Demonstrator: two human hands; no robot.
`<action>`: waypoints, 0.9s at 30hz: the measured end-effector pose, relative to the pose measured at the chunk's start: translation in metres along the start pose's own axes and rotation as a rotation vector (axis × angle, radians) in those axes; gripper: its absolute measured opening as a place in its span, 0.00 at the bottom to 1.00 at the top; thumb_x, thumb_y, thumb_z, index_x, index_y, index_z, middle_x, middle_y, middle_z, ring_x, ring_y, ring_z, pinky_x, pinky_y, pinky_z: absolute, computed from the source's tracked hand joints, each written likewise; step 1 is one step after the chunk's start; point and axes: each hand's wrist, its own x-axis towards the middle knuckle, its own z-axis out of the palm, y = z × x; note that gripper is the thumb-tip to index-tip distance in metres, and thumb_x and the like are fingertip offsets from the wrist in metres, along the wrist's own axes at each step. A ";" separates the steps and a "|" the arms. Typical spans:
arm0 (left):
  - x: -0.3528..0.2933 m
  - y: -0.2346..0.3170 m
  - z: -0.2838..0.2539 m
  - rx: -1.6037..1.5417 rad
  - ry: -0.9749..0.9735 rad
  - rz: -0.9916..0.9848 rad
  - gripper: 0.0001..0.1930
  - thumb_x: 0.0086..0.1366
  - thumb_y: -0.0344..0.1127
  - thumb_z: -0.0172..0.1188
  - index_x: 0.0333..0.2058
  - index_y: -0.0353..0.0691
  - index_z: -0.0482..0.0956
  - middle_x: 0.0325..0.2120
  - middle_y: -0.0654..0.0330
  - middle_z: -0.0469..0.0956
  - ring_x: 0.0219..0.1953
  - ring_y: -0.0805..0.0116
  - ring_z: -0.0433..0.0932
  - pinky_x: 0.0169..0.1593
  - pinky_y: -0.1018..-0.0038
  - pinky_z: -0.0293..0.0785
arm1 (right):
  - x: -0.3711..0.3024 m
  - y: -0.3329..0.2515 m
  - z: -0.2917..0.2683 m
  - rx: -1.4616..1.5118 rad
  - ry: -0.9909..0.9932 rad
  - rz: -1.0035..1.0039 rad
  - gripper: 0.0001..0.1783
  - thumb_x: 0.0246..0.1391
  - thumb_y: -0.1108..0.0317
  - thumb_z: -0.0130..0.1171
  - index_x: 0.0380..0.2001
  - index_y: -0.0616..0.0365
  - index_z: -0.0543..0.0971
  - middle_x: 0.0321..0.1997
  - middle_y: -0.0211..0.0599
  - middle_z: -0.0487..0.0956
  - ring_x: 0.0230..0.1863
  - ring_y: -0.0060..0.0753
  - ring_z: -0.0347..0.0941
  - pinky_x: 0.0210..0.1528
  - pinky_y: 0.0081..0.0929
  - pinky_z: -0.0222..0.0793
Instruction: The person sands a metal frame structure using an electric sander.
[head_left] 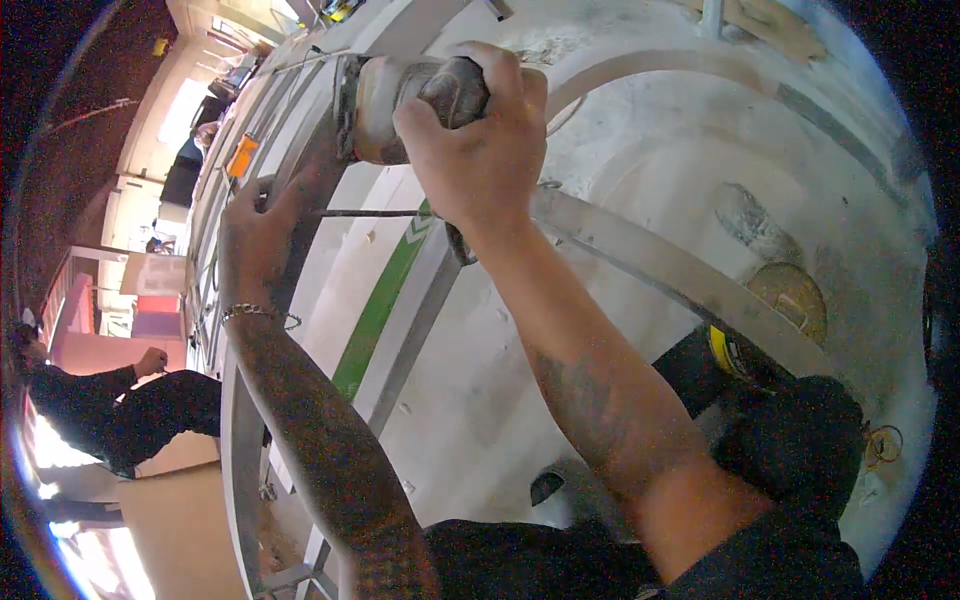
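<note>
My right hand (480, 140) is closed around a dusty, round-bodied tool that looks like a power sander (385, 110). A dark, worn disc-like end (347, 108) faces left, against or close to a curved grey strip (318, 185). Lower left, my left hand (262, 235) is wrapped around the edge of that strip, its fingertips partly hidden. A thin dark rod (370, 212) runs between my left hand and my right wrist. Below the rod, a green band with white chevrons (385, 310) lies along a pale surface, beside a grey bar (415, 325).
A grey frame bar (650, 255) crosses the dusty whitish floor (480, 410). A black item with a yellow band (725, 350) sits right of my forearm. Another person (120, 410) in dark clothes is at the left. An orange object (241, 155) lies beyond my left hand.
</note>
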 end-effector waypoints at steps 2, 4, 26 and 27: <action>-0.003 0.005 0.000 -0.022 -0.018 -0.007 0.39 0.57 0.64 0.71 0.48 0.28 0.85 0.38 0.47 0.87 0.39 0.62 0.84 0.47 0.64 0.78 | 0.004 0.001 0.001 0.004 0.015 0.004 0.27 0.41 0.60 0.69 0.49 0.51 0.78 0.43 0.46 0.76 0.48 0.52 0.74 0.53 0.49 0.72; -0.001 0.005 0.000 -0.069 -0.023 -0.006 0.38 0.58 0.63 0.71 0.48 0.28 0.85 0.38 0.47 0.87 0.39 0.62 0.84 0.47 0.64 0.78 | 0.011 0.001 0.005 0.008 0.033 -0.021 0.27 0.41 0.60 0.70 0.49 0.51 0.78 0.44 0.47 0.76 0.47 0.52 0.74 0.53 0.49 0.73; 0.008 -0.007 0.007 -0.021 0.017 0.014 0.37 0.59 0.65 0.70 0.50 0.34 0.86 0.37 0.49 0.87 0.41 0.61 0.83 0.49 0.64 0.77 | 0.119 -0.004 0.010 -0.115 0.154 0.312 0.30 0.56 0.50 0.64 0.57 0.54 0.75 0.51 0.58 0.74 0.49 0.64 0.78 0.53 0.57 0.76; 0.008 -0.008 0.006 -0.016 0.009 0.017 0.36 0.59 0.65 0.70 0.50 0.34 0.87 0.37 0.49 0.87 0.41 0.61 0.83 0.49 0.64 0.77 | 0.125 -0.006 0.010 -0.145 0.149 0.362 0.31 0.55 0.50 0.64 0.57 0.55 0.75 0.52 0.58 0.74 0.49 0.64 0.78 0.54 0.57 0.76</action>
